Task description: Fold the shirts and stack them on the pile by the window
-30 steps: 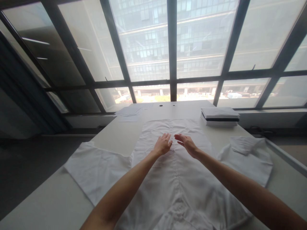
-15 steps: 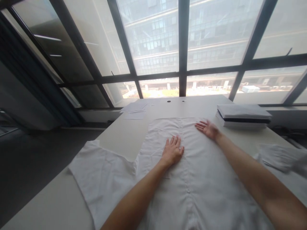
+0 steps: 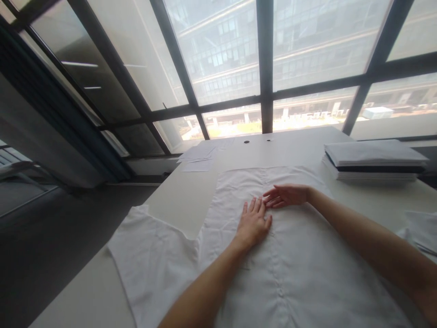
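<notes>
A white short-sleeved garment (image 3: 307, 255), like a shirt or lab coat, lies spread over the white table (image 3: 170, 196), with a seam running down its middle. Its left sleeve (image 3: 153, 255) stretches out toward the table's left edge. My left hand (image 3: 252, 223) rests palm down on the cloth just left of the seam, fingers extended. Beside its fingertips is my right hand (image 3: 286, 195), turned on its side over the seam, with fingers stretched out and nothing held. Whether the right hand presses on the cloth I cannot tell.
A stack of folded white cloth (image 3: 375, 155) with a dark layer stands at the back right. Loose white paper sheets (image 3: 198, 157) lie at the back left. More white cloth (image 3: 421, 230) shows at the right edge. Large windows (image 3: 225, 54) rise behind the table.
My right hand has moved left and slightly down across the cloth, to beside my left hand's fingertips. The left hand stays flat on the garment. The view has shifted slightly and tilted.
</notes>
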Action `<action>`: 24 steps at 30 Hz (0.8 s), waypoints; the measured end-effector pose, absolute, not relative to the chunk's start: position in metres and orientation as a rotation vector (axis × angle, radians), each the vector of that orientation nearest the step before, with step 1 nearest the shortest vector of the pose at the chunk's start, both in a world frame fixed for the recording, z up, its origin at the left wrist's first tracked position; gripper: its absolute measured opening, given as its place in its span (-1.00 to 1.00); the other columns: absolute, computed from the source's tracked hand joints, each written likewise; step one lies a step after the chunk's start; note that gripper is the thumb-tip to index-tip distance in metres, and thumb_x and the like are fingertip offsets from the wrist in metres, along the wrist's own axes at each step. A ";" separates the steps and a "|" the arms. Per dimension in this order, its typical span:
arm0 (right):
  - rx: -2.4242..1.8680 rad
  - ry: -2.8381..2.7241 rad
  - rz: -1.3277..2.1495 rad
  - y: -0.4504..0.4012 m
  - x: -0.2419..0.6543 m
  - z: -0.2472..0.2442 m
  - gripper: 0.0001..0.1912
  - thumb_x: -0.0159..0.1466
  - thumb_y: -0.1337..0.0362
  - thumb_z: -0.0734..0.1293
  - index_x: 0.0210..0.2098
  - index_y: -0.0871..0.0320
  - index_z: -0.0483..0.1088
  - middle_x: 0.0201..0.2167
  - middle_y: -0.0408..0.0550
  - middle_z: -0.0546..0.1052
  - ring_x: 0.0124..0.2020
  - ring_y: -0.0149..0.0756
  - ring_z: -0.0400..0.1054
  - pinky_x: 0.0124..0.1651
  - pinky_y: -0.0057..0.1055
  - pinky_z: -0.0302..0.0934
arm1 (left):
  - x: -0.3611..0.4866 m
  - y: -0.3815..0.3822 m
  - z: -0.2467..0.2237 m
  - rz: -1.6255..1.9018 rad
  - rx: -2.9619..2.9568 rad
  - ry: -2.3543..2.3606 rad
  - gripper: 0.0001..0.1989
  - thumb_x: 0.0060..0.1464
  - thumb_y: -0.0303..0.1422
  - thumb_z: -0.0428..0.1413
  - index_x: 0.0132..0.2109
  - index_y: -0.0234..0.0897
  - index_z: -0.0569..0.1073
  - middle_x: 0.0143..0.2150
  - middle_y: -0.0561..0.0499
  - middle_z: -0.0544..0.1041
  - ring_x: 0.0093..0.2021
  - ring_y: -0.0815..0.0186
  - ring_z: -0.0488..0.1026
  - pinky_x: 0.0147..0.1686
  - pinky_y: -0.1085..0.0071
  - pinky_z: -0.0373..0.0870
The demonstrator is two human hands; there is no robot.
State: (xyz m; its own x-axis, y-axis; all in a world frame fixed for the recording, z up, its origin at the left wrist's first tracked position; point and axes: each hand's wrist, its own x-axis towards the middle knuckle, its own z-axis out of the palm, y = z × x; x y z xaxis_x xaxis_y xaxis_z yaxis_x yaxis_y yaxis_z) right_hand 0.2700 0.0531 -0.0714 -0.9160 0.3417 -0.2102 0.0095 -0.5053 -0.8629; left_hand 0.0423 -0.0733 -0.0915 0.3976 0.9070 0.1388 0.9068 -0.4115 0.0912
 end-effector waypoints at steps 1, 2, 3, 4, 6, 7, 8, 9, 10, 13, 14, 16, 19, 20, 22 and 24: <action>-0.594 -1.399 2.461 0.065 0.273 -0.074 -0.52 0.47 0.08 0.14 0.18 0.27 0.38 0.21 0.21 0.46 0.22 -0.09 0.37 0.38 -0.07 0.08 | 0.042 -0.073 -0.091 0.246 2.628 1.707 -0.34 0.40 -0.05 -0.25 0.48 -0.32 0.05 0.51 -0.10 0.01 0.50 0.11 -0.12 0.43 0.02 -0.15; -0.690 -1.305 2.347 0.080 0.277 -0.075 -0.56 0.46 0.13 0.15 0.17 0.27 0.38 0.17 0.22 0.49 0.18 -0.11 0.41 0.34 -0.07 0.15 | 0.042 -0.073 -0.091 0.236 2.630 1.708 -0.34 0.40 -0.05 -0.26 0.48 -0.32 0.03 0.51 -0.09 0.00 0.50 0.11 -0.12 0.43 0.01 -0.15; -0.795 -1.185 2.189 0.096 0.281 -0.074 -0.60 0.45 0.18 0.15 0.16 0.25 0.37 0.14 0.22 0.51 0.14 -0.13 0.44 0.30 -0.07 0.22 | 0.042 -0.074 -0.091 0.230 2.629 1.707 -0.34 0.40 -0.06 -0.26 0.49 -0.32 0.03 0.51 -0.09 -0.01 0.50 0.11 -0.13 0.43 0.01 -0.15; -0.892 -1.048 1.992 0.112 0.286 -0.072 -0.63 0.44 0.23 0.14 0.15 0.21 0.35 0.10 0.19 0.53 0.10 -0.16 0.47 0.25 -0.07 0.28 | 0.042 -0.074 -0.091 0.229 2.626 1.706 -0.34 0.41 -0.06 -0.26 0.49 -0.31 0.03 0.52 -0.08 -0.01 0.51 0.12 -0.13 0.43 0.01 -0.15; -1.008 -0.827 1.636 0.137 0.292 -0.066 -0.63 0.43 0.27 0.08 0.17 0.10 0.30 0.07 0.10 0.54 0.07 -0.24 0.47 0.21 -0.09 0.32 | 0.042 -0.074 -0.090 0.237 2.617 1.707 -0.35 0.40 -0.07 -0.25 0.48 -0.30 0.04 0.52 -0.08 -0.02 0.51 0.12 -0.13 0.43 0.01 -0.16; -1.026 -0.772 1.533 0.145 0.295 -0.062 -0.62 0.44 0.27 0.04 0.18 0.06 0.27 0.07 0.07 0.54 0.09 -0.28 0.46 0.21 -0.11 0.31 | 0.042 -0.075 -0.090 0.242 2.613 1.708 -0.35 0.40 -0.07 -0.25 0.48 -0.30 0.04 0.52 -0.08 -0.02 0.50 0.12 -0.13 0.43 0.01 -0.16; -1.027 -0.748 1.481 0.148 0.296 -0.059 -0.61 0.45 0.24 0.01 0.18 0.04 0.27 0.08 0.05 0.53 0.12 -0.30 0.44 0.22 -0.13 0.30 | 0.042 -0.075 -0.089 0.246 2.611 1.709 -0.35 0.40 -0.07 -0.24 0.48 -0.31 0.04 0.52 -0.08 -0.02 0.50 0.11 -0.12 0.44 0.01 -0.16; -1.009 -0.759 1.486 0.147 0.298 -0.057 -0.60 0.46 0.21 0.00 0.16 0.04 0.29 0.09 0.05 0.53 0.14 -0.29 0.42 0.22 -0.14 0.30 | 0.042 -0.075 -0.089 0.247 2.612 1.709 -0.35 0.40 -0.07 -0.24 0.48 -0.31 0.04 0.52 -0.08 -0.02 0.50 0.11 -0.12 0.43 0.01 -0.15; -0.980 -0.793 1.532 0.141 0.300 -0.056 -0.61 0.46 0.17 0.02 0.13 0.06 0.33 0.09 0.07 0.52 0.15 -0.25 0.41 0.22 -0.13 0.31 | 0.042 -0.075 -0.089 0.246 2.614 1.708 -0.35 0.40 -0.07 -0.24 0.49 -0.31 0.04 0.52 -0.08 -0.02 0.50 0.11 -0.12 0.43 0.01 -0.15; -0.871 -1.043 1.938 0.112 0.314 -0.059 -0.62 0.42 0.13 0.16 0.09 0.15 0.41 0.13 0.15 0.51 0.17 -0.09 0.41 0.20 -0.01 0.31 | 0.042 -0.075 -0.089 0.245 2.620 1.702 -0.35 0.40 -0.07 -0.25 0.49 -0.30 0.04 0.52 -0.07 -0.01 0.50 0.11 -0.12 0.43 0.01 -0.14; -0.864 -1.133 2.086 0.103 0.322 -0.062 -0.63 0.40 0.16 0.20 0.11 0.16 0.41 0.14 0.16 0.50 0.17 -0.05 0.41 0.21 0.04 0.30 | 0.042 -0.075 -0.089 0.248 2.620 1.698 -0.35 0.41 -0.07 -0.25 0.49 -0.31 0.04 0.52 -0.07 -0.01 0.50 0.11 -0.13 0.43 0.01 -0.14; -0.968 -1.206 2.106 0.094 0.340 -0.067 -0.65 0.36 0.23 0.25 0.09 0.18 0.42 0.11 0.20 0.52 0.13 -0.03 0.44 0.19 0.08 0.30 | 0.042 -0.074 -0.091 0.254 2.615 1.691 -0.34 0.40 -0.07 -0.26 0.48 -0.31 0.04 0.52 -0.07 -0.02 0.51 0.12 -0.13 0.43 0.01 -0.14; -1.220 -1.061 1.461 0.101 0.363 -0.071 -0.70 0.34 0.28 0.23 0.03 0.14 0.42 0.09 0.19 0.52 0.10 -0.13 0.46 0.16 -0.03 0.34 | 0.041 -0.072 -0.092 0.254 2.604 1.692 -0.34 0.40 -0.07 -0.24 0.48 -0.32 0.04 0.52 -0.08 -0.02 0.51 0.12 -0.13 0.43 0.01 -0.15; -1.267 -1.004 1.236 0.106 0.367 -0.071 -0.69 0.34 0.29 0.20 0.04 0.11 0.41 0.12 0.16 0.50 0.13 -0.18 0.43 0.18 -0.07 0.33 | 0.041 -0.072 -0.093 0.256 2.601 1.692 -0.34 0.40 -0.07 -0.24 0.48 -0.32 0.04 0.52 -0.08 -0.02 0.51 0.12 -0.13 0.43 0.01 -0.15; -1.318 -0.964 0.972 0.115 0.366 -0.069 -0.66 0.35 0.31 0.16 0.07 0.06 0.37 0.19 0.10 0.44 0.21 -0.27 0.35 0.22 -0.13 0.28 | 0.041 -0.071 -0.093 0.263 2.596 1.689 -0.35 0.40 -0.08 -0.24 0.48 -0.31 0.05 0.52 -0.07 -0.02 0.51 0.12 -0.13 0.43 0.01 -0.15; -1.325 -1.035 0.886 0.117 0.354 -0.069 -0.67 0.34 0.30 0.15 0.04 0.06 0.40 0.17 0.06 0.46 0.20 -0.28 0.35 0.20 -0.17 0.29 | 0.041 -0.071 -0.093 0.274 2.589 1.684 -0.35 0.39 -0.08 -0.23 0.48 -0.31 0.06 0.52 -0.07 -0.01 0.50 0.12 -0.12 0.43 0.00 -0.15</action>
State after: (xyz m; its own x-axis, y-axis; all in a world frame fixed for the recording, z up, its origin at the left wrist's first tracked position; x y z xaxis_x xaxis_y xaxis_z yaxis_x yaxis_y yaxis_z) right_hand 0.3538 0.1171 -0.0686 0.3198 0.9437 0.0850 0.0609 0.0690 -0.9958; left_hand 0.0414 -0.0708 -0.0930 0.3949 0.9101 0.1256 0.9029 -0.4097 0.1302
